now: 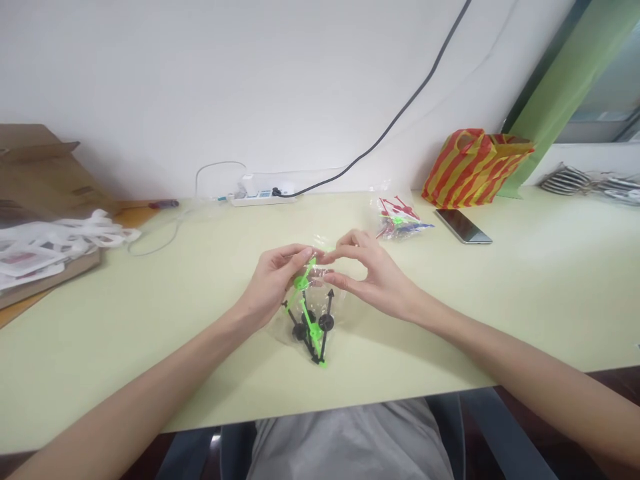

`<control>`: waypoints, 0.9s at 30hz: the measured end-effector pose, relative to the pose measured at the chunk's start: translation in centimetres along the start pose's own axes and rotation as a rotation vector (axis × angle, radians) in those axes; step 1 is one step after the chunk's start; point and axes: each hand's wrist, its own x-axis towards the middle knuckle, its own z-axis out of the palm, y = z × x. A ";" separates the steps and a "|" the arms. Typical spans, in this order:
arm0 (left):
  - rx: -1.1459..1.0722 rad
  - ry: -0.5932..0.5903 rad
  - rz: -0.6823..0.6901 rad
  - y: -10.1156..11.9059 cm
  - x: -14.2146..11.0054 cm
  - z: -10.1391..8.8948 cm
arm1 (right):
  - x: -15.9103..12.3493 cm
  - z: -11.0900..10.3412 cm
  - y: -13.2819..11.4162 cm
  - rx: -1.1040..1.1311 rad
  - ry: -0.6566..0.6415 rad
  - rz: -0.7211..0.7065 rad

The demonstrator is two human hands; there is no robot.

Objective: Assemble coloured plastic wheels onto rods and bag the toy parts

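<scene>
In the middle of the head view, a clear plastic bag [300, 337] hangs just over the table's near half. Inside it are several black arrow spinners [326, 323] and bright green arrow spinners [315, 331]. My left hand [273, 280] pinches the bag's upper edge between thumb and fingers, with one green spinner [301, 283] close under the thumb. At the bag's top right is my right hand [370, 273], thumb and forefinger apart around the opening. Whether its fingertips touch the plastic is hard to make out.
Behind my right hand lies another clear bag [400, 220] of red, green and blue spinners. A phone [463, 227] and a red-yellow striped bag [475, 170] are to its right. A power strip [263, 197] sits against the wall. Cardboard boxes [50, 173] and white straps [75, 233] fill the left.
</scene>
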 end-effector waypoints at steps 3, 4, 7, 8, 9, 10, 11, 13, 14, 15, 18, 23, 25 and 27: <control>-0.040 -0.031 0.026 0.0 0.0 -0.1 | -0.1 0.0 0.0 -0.050 0.073 -0.032; -0.065 -0.072 0.027 0.0 0.1 -0.1 | -0.1 0.0 -0.1 -0.048 0.112 -0.053; -0.113 -0.258 0.012 -0.2 0.1 -0.2 | -0.1 -0.3 -0.3 -0.059 0.296 -0.088; -0.104 -0.322 -0.010 -0.3 0.1 -0.1 | -0.1 -0.4 -0.3 -0.074 0.362 -0.094; -0.082 -0.371 -0.034 -0.4 0.1 -0.1 | -0.1 -0.4 -0.3 -0.088 0.421 -0.101; -0.049 -0.404 -0.059 -0.5 0.1 0.0 | -0.1 -0.5 -0.2 -0.100 0.469 -0.109; -0.009 -0.422 -0.084 -0.7 0.1 0.1 | -0.1 -0.5 -0.1 -0.109 0.503 -0.117; 0.062 -0.407 -0.113 -0.9 0.1 0.2 | -0.1 -0.6 0.0 -0.122 0.536 -0.120; 0.084 -0.384 -0.115 -0.9 0.1 0.2 | -0.1 -0.6 0.1 -0.125 0.540 -0.110; 0.099 -0.354 -0.112 -1.0 0.2 0.1 | -0.1 -0.6 0.2 -0.123 0.540 -0.096; 0.122 -0.231 -0.068 -0.9 0.4 -0.2 | 0.2 -0.8 1.0 -0.086 0.545 -0.030; 0.212 -0.050 -0.002 -0.5 0.9 -0.8 | 0.5 -0.7 4.7 -0.105 0.271 0.048; 0.278 -0.030 0.005 -0.4 0.9 -1.1 | 0.2 -0.3 6.5 -0.209 0.053 0.082; 0.316 -0.048 0.010 -0.4 1.0 -1.4 | -0.1 0.3 8.0 -0.307 -0.124 0.111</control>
